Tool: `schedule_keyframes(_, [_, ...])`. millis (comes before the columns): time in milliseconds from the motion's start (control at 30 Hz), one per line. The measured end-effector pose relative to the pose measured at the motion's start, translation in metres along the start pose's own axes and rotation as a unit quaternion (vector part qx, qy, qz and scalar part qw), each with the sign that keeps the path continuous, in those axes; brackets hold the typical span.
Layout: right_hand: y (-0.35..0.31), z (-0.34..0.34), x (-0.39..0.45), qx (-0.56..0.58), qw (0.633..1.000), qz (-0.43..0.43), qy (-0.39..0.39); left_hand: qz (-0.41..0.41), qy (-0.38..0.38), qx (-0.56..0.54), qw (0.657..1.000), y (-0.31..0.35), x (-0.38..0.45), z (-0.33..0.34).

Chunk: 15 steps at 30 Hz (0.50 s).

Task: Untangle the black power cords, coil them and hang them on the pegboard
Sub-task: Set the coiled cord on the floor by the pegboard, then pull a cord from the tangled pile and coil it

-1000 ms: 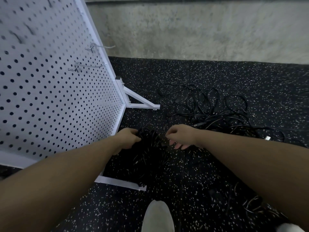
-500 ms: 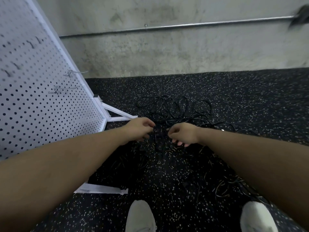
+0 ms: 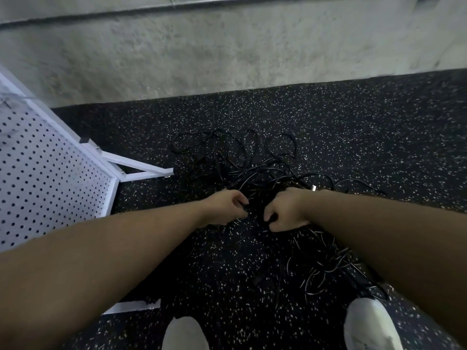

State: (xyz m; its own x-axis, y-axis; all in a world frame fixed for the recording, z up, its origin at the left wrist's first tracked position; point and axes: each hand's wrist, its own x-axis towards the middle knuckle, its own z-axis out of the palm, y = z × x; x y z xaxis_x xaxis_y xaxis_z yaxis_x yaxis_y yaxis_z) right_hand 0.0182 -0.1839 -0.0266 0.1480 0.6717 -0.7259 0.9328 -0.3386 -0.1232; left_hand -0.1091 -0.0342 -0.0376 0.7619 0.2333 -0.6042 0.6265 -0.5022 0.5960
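Cords (image 3: 252, 170): tangled on floor (image 3: 353, 137), between and beyond both hands.
Left hand (image 3: 225, 208): curled, pinching cords.
Right hand (image 3: 285, 213): fisted on cords.
Pegboard (image 3: 45, 178): left, near.

Beyond the fingers (image 3: 242, 198) the black power cords (image 3: 255, 170) look like smooth plastic-sheathed cable with a slight sheen; the floor (image 3: 353, 127) under them is matt black rubber, grainy, flecked white; left of the fingers the pegboard (image 3: 45, 178) is smooth white-painted sheet, apparently metal, on a white frame; the far wall (image 3: 227, 54) is rough, bare concrete.
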Motion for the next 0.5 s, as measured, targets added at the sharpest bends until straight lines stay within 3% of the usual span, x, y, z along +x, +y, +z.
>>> schedule_keyframes(67, [0.011, 0.01, 0.002, -0.146, 0.989, -0.021, -0.026, 0.004, -0.03, -0.007, 1.0, 0.006, 0.007, 0.007])
schedule_keyframes(167, [0.022, 0.016, -0.004, -0.202, 0.977, -0.062, 0.028, 0.019, -0.081, -0.001, 0.997, 0.017, 0.013, 0.017])
schedule_keyframes(367, [0.023, 0.006, -0.024, -0.002, 0.988, -0.063, 0.144, 0.068, -0.087, 0.06, 0.992, 0.03, 0.007, 0.028])
schedule_keyframes(500, [0.018, -0.014, -0.052, 0.111, 0.967, -0.059, 0.221, 0.088, 0.019, 0.095, 0.991, 0.048, -0.019, 0.005])
